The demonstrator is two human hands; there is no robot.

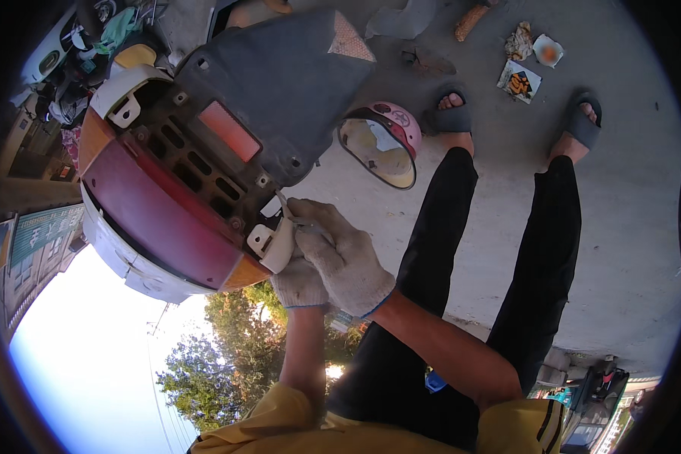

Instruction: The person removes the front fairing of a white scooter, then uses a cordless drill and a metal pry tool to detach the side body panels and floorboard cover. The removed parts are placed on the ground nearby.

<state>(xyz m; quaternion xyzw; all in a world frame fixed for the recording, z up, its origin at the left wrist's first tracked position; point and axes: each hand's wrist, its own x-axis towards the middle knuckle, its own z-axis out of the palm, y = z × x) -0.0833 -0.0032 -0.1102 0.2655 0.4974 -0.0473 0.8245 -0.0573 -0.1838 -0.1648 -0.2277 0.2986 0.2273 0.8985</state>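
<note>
Pinching white trim [282,244], seemingly to steady it, the right hand [339,251] has curled fingers; beneath them sits the left hand [298,286], its grasp too hidden to tell.

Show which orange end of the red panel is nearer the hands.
The lower-right orange end, close to the left hand; the other orange end sits at the upper left of the red panel.
</note>
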